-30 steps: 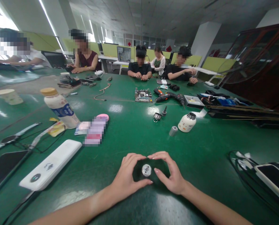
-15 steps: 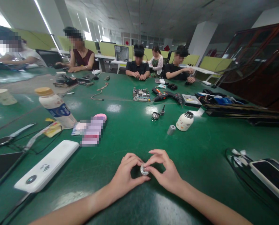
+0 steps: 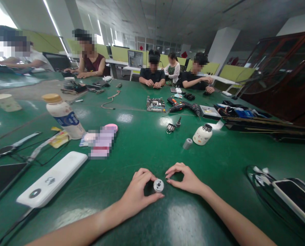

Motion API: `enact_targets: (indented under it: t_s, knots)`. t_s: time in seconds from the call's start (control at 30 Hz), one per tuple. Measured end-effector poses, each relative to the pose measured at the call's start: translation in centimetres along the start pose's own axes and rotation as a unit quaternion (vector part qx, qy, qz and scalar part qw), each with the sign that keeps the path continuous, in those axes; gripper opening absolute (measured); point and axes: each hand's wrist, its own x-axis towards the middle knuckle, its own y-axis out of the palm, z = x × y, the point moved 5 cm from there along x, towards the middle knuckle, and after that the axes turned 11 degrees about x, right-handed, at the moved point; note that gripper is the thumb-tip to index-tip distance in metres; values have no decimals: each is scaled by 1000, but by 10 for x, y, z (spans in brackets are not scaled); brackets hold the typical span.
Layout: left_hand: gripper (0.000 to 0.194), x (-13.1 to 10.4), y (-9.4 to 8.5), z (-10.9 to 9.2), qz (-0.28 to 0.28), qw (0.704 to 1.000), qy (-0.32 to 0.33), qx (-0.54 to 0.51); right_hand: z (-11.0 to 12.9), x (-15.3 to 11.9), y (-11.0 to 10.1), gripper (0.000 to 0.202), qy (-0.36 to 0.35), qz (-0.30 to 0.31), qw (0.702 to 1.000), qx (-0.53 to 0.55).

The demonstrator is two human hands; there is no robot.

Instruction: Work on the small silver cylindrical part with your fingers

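Observation:
My left hand (image 3: 139, 189) is closed around a small silver metal cylinder (image 3: 158, 185), which looks like a small motor. It stands upright on the green table, its round top with a dark centre facing up. To the right and apart from it, my right hand (image 3: 184, 177) pinches a tiny dark and silver part (image 3: 168, 179) between thumb and fingers; its exact kind is too small to make out. Farther forward, a similar silver cylinder (image 3: 187, 143) stands beside a cream-coloured open bottle (image 3: 203, 135).
A white power bank (image 3: 51, 181) and a drink bottle (image 3: 66, 118) are at left. A phone (image 3: 297, 200) with cables lies at right. Ahead are a metal part with a ring (image 3: 170, 127), a circuit board (image 3: 155, 104) and power drills (image 3: 177, 106). Several people sit across the table.
My right hand has pulled away from the cylinder's top to the right, with a tiny part now showing in its pinch. My left hand stays around the cylinder.

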Motion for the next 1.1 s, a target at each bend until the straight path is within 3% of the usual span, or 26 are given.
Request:
enact_targets:
  t_s: [0.17, 0.33, 0.5, 0.67, 0.73, 0.8, 0.9, 1.1]
  knots:
    - [32, 0, 0, 0, 3, 1000, -2, -4, 24, -4, 6, 32, -4, -107, 986, 124]
    - [31, 0, 1, 1, 5, 1000, 1, -6, 46, -5, 25, 24, -41, -83, 991, 102]
    - [31, 0, 2, 1, 2, 1000, 3, -10, 44, -6, 32, 20, -45, -100, 991, 81]
    - [34, -1, -2, -2, -7, 1000, 7, -16, 35, -9, 27, 35, -86, -155, 979, 103]
    - [39, -3, -6, -5, -27, 999, 25, -37, 29, -10, 28, 42, -87, -128, 980, 125]
    - [37, -4, -11, -7, -49, 995, 45, -71, 22, -10, 33, 51, -63, -64, 989, 121]
    - [27, -4, -16, -8, -72, 991, 60, -96, 15, -10, 40, 46, -17, 0, 998, 55]
    - [14, -2, -17, -6, -98, 992, 62, -57, 15, -8, 42, 34, 2, -7, 1000, 20]
